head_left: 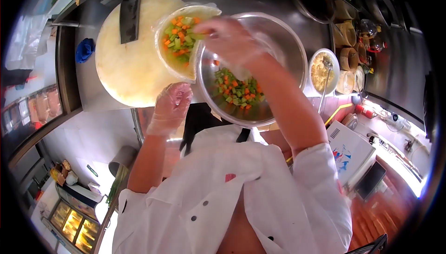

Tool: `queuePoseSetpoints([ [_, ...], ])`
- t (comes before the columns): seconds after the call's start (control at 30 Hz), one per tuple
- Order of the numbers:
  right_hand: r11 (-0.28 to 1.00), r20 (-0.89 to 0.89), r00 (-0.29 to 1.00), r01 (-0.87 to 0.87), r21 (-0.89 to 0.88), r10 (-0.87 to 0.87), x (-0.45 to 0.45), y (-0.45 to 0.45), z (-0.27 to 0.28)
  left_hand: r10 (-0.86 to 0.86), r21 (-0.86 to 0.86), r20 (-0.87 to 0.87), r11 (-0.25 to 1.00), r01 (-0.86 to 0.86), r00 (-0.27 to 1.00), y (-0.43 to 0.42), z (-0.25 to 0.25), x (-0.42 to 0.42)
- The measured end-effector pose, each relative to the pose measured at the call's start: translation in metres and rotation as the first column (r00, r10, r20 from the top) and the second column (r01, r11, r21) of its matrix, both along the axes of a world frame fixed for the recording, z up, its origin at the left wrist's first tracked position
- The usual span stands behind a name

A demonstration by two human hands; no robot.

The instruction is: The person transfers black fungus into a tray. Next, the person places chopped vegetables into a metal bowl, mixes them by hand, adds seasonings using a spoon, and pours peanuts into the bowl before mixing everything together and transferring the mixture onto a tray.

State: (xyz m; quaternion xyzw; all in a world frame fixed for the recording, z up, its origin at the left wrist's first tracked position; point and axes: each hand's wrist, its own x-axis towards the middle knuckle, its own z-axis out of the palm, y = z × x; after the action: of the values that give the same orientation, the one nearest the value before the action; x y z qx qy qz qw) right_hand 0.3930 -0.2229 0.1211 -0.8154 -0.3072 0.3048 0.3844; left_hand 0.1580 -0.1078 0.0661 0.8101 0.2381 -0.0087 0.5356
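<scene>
My right hand (230, 40), in a clear plastic glove, reaches over the inner edge of a smaller white-rimmed bowl (162, 61). Its fingers are pinched, slightly blurred, with a green vegetable piece (198, 36) at the tips. Diced carrot and green vegetable (176, 33) lie in liquid in that bowl. Beside it stands a large steel mixing bowl (292, 45), under my right wrist, with more diced vegetables (237, 89) at its bottom. My left hand (174, 105), also gloved, is closed near the smaller bowl's lower rim; nothing shows in its fingers.
The smaller bowl overlaps a round white cutting board (121, 72) with a cleaver (129, 19) on it. To the right sit a white bowl of pale mash (319, 75) with a spoon (327, 65), a dark pot (316, 3) and several seasoning containers (346, 33). A blue crumpled item (85, 50) lies left.
</scene>
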Motion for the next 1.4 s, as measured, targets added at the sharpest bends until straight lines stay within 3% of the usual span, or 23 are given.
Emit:
queuePoseSetpoints([
  [0.03, 0.995, -0.010, 0.995, -0.094, 0.030, 0.094, 0.004, 0.009, -0.007, -0.008, -0.002, 0.021, 1.000, 0.009, 1.000, -0.001, 0.005, 0.003],
  [0.13, 0.995, 0.007, 0.996, -0.085, 0.053, 0.084, 0.025, 0.006, -0.008, -0.002, -0.040, 0.078, 0.999, 0.005, 0.997, -0.001, 0.005, 0.007],
  [0.17, 0.994, -0.017, 0.994, 0.105, -0.021, -0.105, 0.021, -0.015, 0.006, 0.026, -0.066, 0.094, 0.998, -0.020, 0.995, 0.003, -0.004, 0.003],
  [0.23, 0.959, -0.047, 0.965, 0.248, -0.137, -0.256, 0.040, -0.047, 0.015, 0.074, -0.101, 0.095, 0.993, -0.064, 0.993, 0.015, -0.023, -0.009],
  [0.3, 0.919, 0.028, 0.953, 0.297, -0.258, -0.300, 0.055, -0.098, -0.022, 0.139, -0.126, 0.053, 0.983, -0.132, 0.989, 0.023, -0.035, -0.020],
  [0.37, 0.837, -0.038, 0.953, 0.245, -0.489, -0.302, 0.056, -0.136, -0.052, 0.219, -0.196, 0.017, 0.957, -0.212, 0.976, 0.027, -0.046, -0.030],
  [0.47, 0.904, -0.021, 0.988, 0.134, -0.406, -0.156, 0.032, -0.172, -0.108, 0.223, -0.308, -0.019, 0.926, -0.218, 0.975, 0.028, -0.047, -0.032],
  [0.57, 0.909, 0.088, 0.996, 0.030, -0.415, 0.007, 0.011, -0.153, -0.119, 0.212, -0.308, -0.125, 0.920, -0.241, 0.969, 0.015, -0.037, -0.020],
  [0.67, 0.936, 0.154, 0.985, -0.014, -0.352, 0.073, 0.004, -0.133, -0.145, 0.108, -0.290, -0.024, 0.951, -0.111, 0.994, 0.006, -0.042, -0.014],
  [0.77, 0.939, 0.204, 0.973, -0.032, -0.342, 0.108, 0.004, -0.126, -0.178, 0.093, -0.250, -0.072, 0.962, -0.108, 0.993, -0.005, -0.036, -0.005],
  [0.87, 0.841, 0.174, 0.965, -0.073, -0.537, 0.195, 0.007, -0.116, -0.214, 0.066, -0.241, -0.065, 0.967, -0.080, 0.996, -0.010, -0.035, -0.003],
  [1.07, 0.860, 0.194, 0.954, -0.104, -0.499, 0.228, 0.012, -0.104, -0.185, 0.102, -0.198, -0.108, 0.973, -0.122, 0.989, -0.014, -0.032, -0.006],
  [1.17, 0.893, 0.233, 0.951, -0.083, -0.442, 0.204, 0.015, -0.107, -0.200, 0.142, -0.218, -0.059, 0.964, -0.151, 0.988, -0.014, -0.029, -0.008],
  [1.27, 0.883, 0.072, 0.994, 0.105, -0.457, -0.081, 0.014, -0.103, -0.147, 0.151, -0.150, -0.041, 0.976, -0.155, 0.988, -0.008, -0.029, -0.013],
  [1.4, 0.973, 0.038, 0.980, 0.201, -0.111, -0.198, 0.005, -0.104, -0.084, 0.175, -0.222, -0.085, 0.956, -0.190, 0.981, 0.004, -0.037, -0.022],
])
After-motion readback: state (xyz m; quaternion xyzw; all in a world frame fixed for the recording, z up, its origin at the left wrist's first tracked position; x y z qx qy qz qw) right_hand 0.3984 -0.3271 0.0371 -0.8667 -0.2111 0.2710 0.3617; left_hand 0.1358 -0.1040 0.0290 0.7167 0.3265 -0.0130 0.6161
